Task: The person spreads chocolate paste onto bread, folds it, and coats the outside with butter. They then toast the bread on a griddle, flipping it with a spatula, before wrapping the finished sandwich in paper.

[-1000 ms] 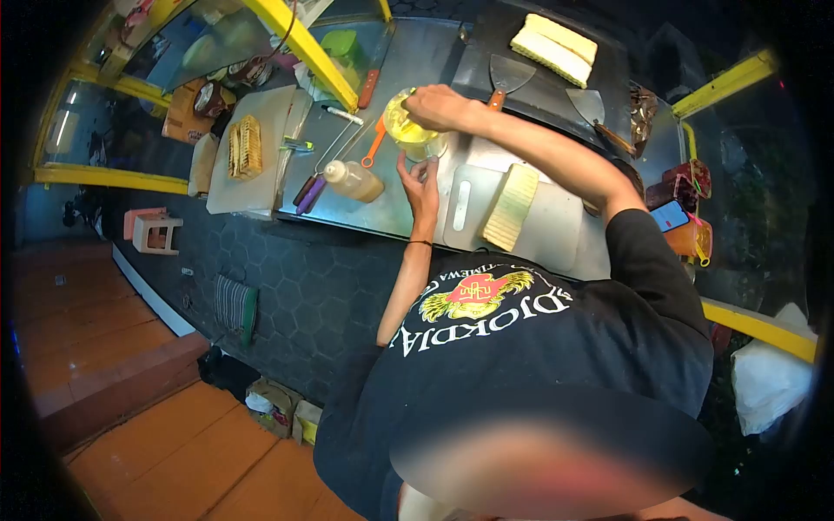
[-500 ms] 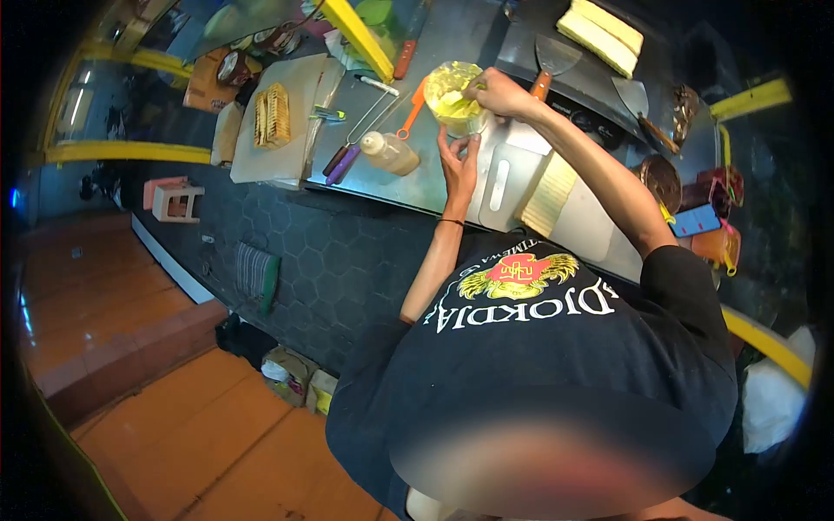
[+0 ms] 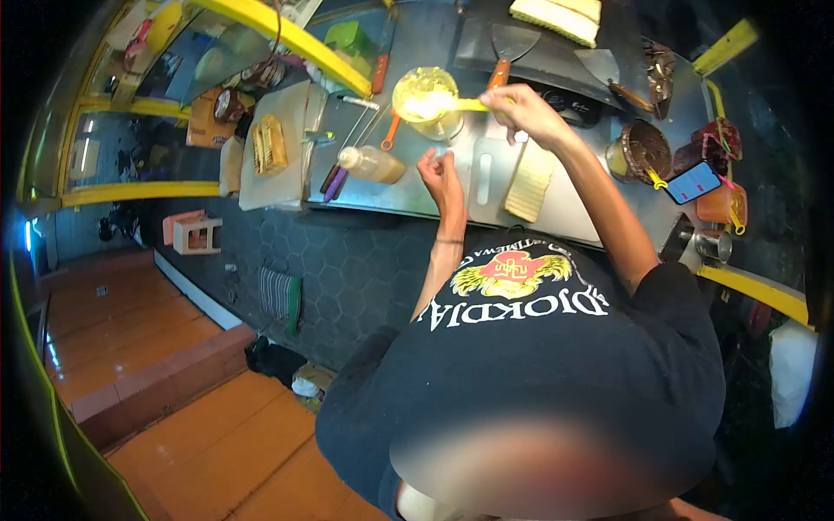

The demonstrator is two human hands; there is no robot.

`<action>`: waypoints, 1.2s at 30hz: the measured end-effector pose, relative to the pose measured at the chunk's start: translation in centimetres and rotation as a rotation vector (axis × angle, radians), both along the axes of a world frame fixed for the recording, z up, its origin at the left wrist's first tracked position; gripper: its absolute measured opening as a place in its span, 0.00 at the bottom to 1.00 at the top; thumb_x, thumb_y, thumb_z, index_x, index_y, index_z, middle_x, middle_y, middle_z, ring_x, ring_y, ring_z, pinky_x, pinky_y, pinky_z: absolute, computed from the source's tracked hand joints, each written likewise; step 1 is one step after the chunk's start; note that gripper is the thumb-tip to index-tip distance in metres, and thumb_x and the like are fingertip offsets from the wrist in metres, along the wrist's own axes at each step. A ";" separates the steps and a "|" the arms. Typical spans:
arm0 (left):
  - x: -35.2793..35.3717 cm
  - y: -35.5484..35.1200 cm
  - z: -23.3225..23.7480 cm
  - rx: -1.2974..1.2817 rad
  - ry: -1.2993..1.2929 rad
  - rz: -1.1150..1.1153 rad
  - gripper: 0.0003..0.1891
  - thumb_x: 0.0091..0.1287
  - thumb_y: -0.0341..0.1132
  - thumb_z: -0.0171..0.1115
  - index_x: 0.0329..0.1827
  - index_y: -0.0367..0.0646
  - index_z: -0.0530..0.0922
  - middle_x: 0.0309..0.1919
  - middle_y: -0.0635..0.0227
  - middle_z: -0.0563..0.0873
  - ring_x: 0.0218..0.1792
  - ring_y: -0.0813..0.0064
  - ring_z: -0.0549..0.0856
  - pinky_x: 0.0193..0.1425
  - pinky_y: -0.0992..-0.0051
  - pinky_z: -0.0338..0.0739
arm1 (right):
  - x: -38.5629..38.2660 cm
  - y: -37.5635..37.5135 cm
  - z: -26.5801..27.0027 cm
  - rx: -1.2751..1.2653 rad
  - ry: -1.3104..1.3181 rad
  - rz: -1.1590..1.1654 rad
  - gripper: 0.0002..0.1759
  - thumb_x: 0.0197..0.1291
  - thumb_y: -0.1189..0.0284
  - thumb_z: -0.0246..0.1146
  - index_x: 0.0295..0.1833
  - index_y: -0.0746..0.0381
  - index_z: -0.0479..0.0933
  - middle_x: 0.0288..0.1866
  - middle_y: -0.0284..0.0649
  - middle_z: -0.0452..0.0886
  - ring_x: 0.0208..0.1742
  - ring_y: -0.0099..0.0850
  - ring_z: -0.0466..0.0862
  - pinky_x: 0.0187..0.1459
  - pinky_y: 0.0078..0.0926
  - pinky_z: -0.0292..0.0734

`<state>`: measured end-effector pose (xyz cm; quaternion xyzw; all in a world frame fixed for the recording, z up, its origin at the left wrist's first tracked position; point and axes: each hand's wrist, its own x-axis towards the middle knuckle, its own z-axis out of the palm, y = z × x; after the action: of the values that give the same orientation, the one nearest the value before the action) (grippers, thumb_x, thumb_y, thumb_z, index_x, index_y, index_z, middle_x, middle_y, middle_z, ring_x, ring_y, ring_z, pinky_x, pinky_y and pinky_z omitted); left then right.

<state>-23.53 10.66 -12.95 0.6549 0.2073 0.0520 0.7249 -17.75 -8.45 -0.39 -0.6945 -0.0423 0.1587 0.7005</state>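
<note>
My right hand (image 3: 528,115) is closed around the yellow handle of a spreading tool (image 3: 470,105). Its far end is in a yellow spread, over a clear tub (image 3: 405,97); the blade shape is lost in glare. Just below the tub, my left hand (image 3: 442,175) has loosely curled fingers held apart with nothing visible in them. Close by on the left stands a squeeze bottle (image 3: 373,164) of pale liquid, and an orange-handled tool (image 3: 390,132) lies beside the tub. A pale bread slab (image 3: 531,184) rests on a white cutting board (image 3: 485,178) below my right forearm.
Toasted bread (image 3: 269,145) sits on a board at the left. Behind my right hand, a griddle carries another bread slab (image 3: 565,17) and a metal scraper (image 3: 512,45). A chocolate-smeared tub (image 3: 645,149) and a phone (image 3: 693,183) are at the right.
My right hand has drawn back from the tub to the right, showing the yellow handle. My left hand has come off the tub's side. The whole view has shifted.
</note>
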 end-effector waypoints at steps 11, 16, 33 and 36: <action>-1.0 -8.2 -0.1 0.610 -0.510 -0.929 0.40 0.57 0.32 0.66 0.74 0.35 0.60 0.75 0.47 0.59 0.75 0.52 0.60 0.78 0.63 0.57 | -18.0 -10.5 -7.1 0.176 0.148 -0.656 0.20 0.74 0.61 0.53 0.61 0.63 0.74 0.26 0.26 0.63 0.22 0.15 0.63 0.23 0.15 0.68; 1.8 -3.6 -2.4 -0.637 -0.016 -0.804 0.34 0.63 0.32 0.49 0.76 0.36 0.58 0.71 0.55 0.69 0.71 0.63 0.70 0.75 0.66 0.64 | -19.9 -7.5 -10.9 0.094 0.114 -0.651 0.18 0.75 0.63 0.52 0.60 0.63 0.76 0.27 0.27 0.67 0.23 0.16 0.67 0.24 0.17 0.70; 3.1 -1.6 -7.7 -1.295 0.210 -0.755 0.22 0.78 0.41 0.42 0.67 0.36 0.71 0.62 0.55 0.80 0.62 0.60 0.80 0.69 0.62 0.71 | -16.0 -5.7 -11.8 -0.163 -0.033 -0.437 0.17 0.73 0.68 0.56 0.58 0.70 0.78 0.51 0.43 0.86 0.52 0.24 0.81 0.55 0.23 0.74; 2.7 -1.9 -6.3 -1.314 0.226 -0.800 0.22 0.78 0.40 0.42 0.68 0.37 0.70 0.63 0.54 0.79 0.62 0.61 0.79 0.70 0.62 0.71 | -13.8 -6.3 -13.5 -0.131 -0.059 -0.581 0.18 0.73 0.66 0.55 0.58 0.69 0.79 0.51 0.44 0.86 0.53 0.25 0.81 0.57 0.23 0.73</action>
<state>-20.81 8.72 -19.26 0.1174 0.0161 -0.4140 0.9025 -31.51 -14.72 -13.87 -0.7256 0.1483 -0.0662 0.6687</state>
